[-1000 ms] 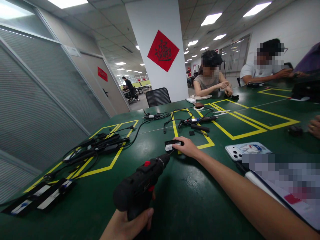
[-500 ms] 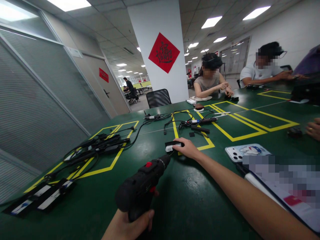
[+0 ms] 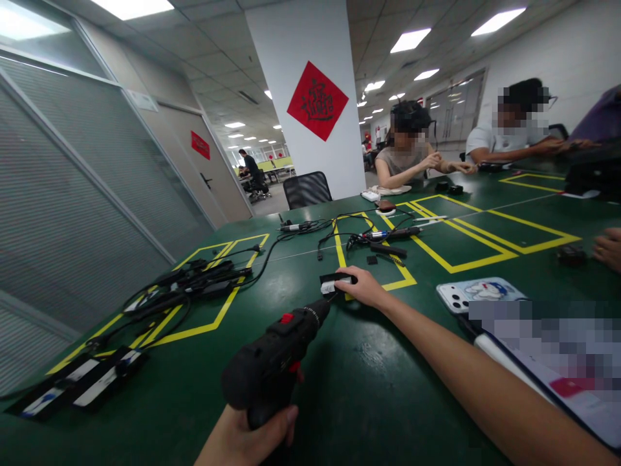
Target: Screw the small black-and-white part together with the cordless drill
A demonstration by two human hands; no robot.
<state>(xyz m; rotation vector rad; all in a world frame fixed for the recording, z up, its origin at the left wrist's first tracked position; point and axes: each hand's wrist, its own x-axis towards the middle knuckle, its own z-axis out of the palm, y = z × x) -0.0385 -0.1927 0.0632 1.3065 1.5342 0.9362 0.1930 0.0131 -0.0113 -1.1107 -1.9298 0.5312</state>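
My left hand (image 3: 252,435) is wrapped round the handle of a black cordless drill (image 3: 264,359) with red accents, low in the middle of the view. The drill points forward and slightly right. Its thin bit ends close to a small black part (image 3: 324,281) with a white label; whether it touches cannot be told. My right hand (image 3: 361,287) reaches in from the right and grips that part between thumb and fingers against the green table (image 3: 369,388). Part of the piece is hidden behind these fingers.
Power cords and adapters (image 3: 208,278) lie left, with two labelled black strips (image 3: 104,382) nearer. An electric screwdriver (image 3: 383,235) and black pieces (image 3: 388,250) lie beyond my right hand. Right are a phone (image 3: 478,294) and a blurred-out screen. Co-workers (image 3: 402,158) sit across; another person's hand (image 3: 609,249) is at far right.
The drill has shifted very slightly left in view, and my right hand keeps its grip on the black part. Across the table, a co-worker's hand has moved to the right.
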